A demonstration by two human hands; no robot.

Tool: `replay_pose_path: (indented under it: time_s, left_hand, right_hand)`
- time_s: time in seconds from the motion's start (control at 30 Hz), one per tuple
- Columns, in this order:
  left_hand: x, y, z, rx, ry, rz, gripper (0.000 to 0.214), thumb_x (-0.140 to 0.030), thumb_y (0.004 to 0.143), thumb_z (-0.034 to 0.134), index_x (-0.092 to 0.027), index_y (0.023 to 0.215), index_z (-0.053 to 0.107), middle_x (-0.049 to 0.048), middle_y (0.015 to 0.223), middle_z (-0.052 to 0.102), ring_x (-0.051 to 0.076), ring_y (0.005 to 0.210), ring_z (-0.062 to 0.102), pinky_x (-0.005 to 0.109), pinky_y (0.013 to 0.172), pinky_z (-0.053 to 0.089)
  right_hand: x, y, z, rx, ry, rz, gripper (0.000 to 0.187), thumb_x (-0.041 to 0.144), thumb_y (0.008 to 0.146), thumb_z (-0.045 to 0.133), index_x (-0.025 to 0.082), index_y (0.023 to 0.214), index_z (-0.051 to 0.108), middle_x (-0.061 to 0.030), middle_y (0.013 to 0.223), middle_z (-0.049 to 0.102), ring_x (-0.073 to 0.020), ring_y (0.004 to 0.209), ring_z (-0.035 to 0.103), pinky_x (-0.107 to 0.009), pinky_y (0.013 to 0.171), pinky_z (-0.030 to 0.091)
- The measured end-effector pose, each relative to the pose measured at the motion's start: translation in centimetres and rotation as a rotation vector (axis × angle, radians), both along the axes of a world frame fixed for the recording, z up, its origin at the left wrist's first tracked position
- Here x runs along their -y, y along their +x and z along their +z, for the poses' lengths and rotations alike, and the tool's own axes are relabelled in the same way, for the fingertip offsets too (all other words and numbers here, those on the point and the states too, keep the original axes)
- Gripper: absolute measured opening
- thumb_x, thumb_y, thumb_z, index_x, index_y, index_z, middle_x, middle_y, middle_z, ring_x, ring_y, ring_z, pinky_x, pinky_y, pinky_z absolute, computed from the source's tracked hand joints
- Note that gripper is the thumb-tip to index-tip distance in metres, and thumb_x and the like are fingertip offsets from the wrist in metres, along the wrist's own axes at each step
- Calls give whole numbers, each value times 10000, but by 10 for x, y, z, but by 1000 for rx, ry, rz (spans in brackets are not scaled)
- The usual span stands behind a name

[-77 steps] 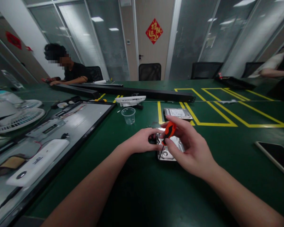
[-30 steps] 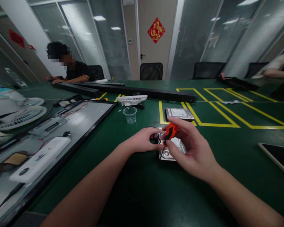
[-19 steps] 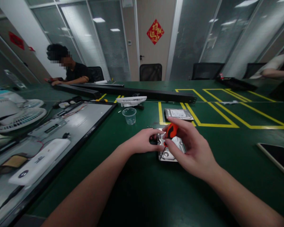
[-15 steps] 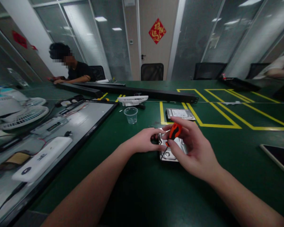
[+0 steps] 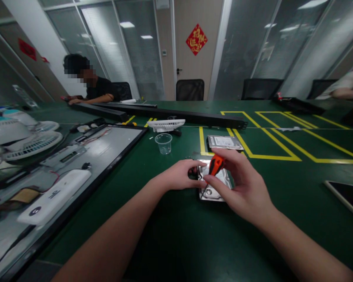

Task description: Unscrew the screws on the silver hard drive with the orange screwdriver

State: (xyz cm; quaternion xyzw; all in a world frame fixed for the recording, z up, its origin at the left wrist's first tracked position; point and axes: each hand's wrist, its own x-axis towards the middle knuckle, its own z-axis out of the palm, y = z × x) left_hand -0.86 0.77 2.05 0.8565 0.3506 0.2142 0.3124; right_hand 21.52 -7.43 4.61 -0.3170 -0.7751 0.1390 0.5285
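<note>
A silver hard drive [image 5: 214, 192] lies on the green table in front of me. My left hand [image 5: 184, 174] grips its left side, thumb and fingers bent round the edge. In my right hand [image 5: 238, 178] is a screwdriver [image 5: 216, 165] with an orange and black handle, pinched between thumb and fingers. Its thin shaft slants down to the left, the tip at the drive's near left corner. Whether the tip sits in a screw is too small to tell. Just beyond lies a second hard drive [image 5: 225, 142], label side up.
A clear plastic cup [image 5: 163, 144] and a white fan part [image 5: 166, 125] stand beyond my left hand. At left lies a large panel [image 5: 117, 144] carrying electronics; a phone [image 5: 345, 197] is at right. Long black bars [image 5: 191, 116] cross the table. A person [image 5: 97, 88] sits at the far left.
The screwdriver handle has turned a little in my right fingers, and my right thumb and fingers have shifted on it. My left hand stays on the drive. The view has moved slightly.
</note>
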Motion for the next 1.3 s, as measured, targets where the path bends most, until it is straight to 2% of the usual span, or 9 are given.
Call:
replay_pose_path:
  time_s: [0.17, 0.33, 0.57, 0.7, 0.83, 0.9, 1.0, 1.1, 1.3]
  left_hand:
    - [0, 1, 1, -6, -4, 8, 594, -494, 856, 945, -236, 1364, 779, 86, 1209, 793, 297, 1050, 725, 378, 898, 553]
    - [-1, 0, -2, -20, 14, -1, 563, -498, 863, 930, -227, 1333, 781, 90, 1238, 789, 287, 1045, 715, 376, 899, 537]
    - [-1, 0, -1, -7, -3, -5, 530, -486, 872, 926, -216, 1306, 788, 100, 1257, 794, 293, 1061, 720, 393, 916, 541]
    - [-1, 0, -2, 7, 5, -11, 574, -506, 870, 931, -219, 1344, 780, 96, 1258, 792, 299, 1070, 722, 397, 922, 546]
    - [-1, 0, -1, 4, 22, -17, 568, -496, 868, 932, -226, 1346, 787, 67, 1122, 790, 276, 975, 711, 367, 852, 539]
    - [-1, 0, -1, -13, 21, -16, 563, -485, 866, 929, -224, 1345, 789, 62, 1087, 788, 269, 937, 706, 363, 833, 541]
    - [-1, 0, -2, 6, 11, -17, 548, -433, 867, 927, -221, 1352, 781, 87, 1220, 803, 296, 1059, 732, 397, 942, 569]
    - [-1, 0, -1, 28, -4, -17, 541, -430, 871, 924, -227, 1353, 780, 94, 1282, 802, 314, 1140, 734, 424, 1019, 572]
    - [1, 0, 1, -1, -1, -18, 588, -519, 874, 920, -227, 1367, 783, 86, 1173, 791, 280, 992, 712, 380, 874, 550]
  right_hand:
    - [1, 1, 1, 13, -53, 43, 664, 218, 1049, 762, 399, 1654, 556, -76, 1441, 735, -288, 1220, 769, -491, 1080, 647]
    - [2, 1, 1, -31, -99, 85, 668, 191, 1057, 706, 349, 1676, 511, -92, 1393, 757, -276, 1186, 792, -470, 1047, 673]
    - [-3, 1, -2, 14, 6, -44, 604, 273, 1009, 846, 384, 1566, 641, -83, 1424, 753, -305, 1239, 766, -494, 1045, 669]
    - [-1, 2, -1, 23, -2, 6, 622, 235, 1035, 794, 384, 1612, 617, -92, 1456, 755, -319, 1266, 768, -509, 1058, 674]
    - [2, 3, 1, 37, -49, 60, 686, 214, 1049, 741, 373, 1686, 541, -92, 1416, 776, -299, 1172, 804, -509, 1047, 684]
    - [1, 2, 0, 30, -42, 51, 717, 239, 1036, 776, 386, 1693, 530, -86, 1441, 766, -302, 1204, 796, -517, 1078, 672]
    - [-2, 2, -3, 21, 2, 16, 717, 278, 1004, 848, 400, 1655, 572, -83, 1501, 737, -325, 1305, 759, -537, 1119, 653]
    - [-3, 1, -3, 32, 11, -2, 666, 272, 1016, 836, 398, 1626, 600, -86, 1464, 746, -324, 1275, 756, -540, 1086, 664]
    - [3, 0, 1, 27, -66, 44, 700, 213, 1043, 746, 391, 1680, 519, -92, 1475, 727, -305, 1258, 762, -519, 1102, 645]
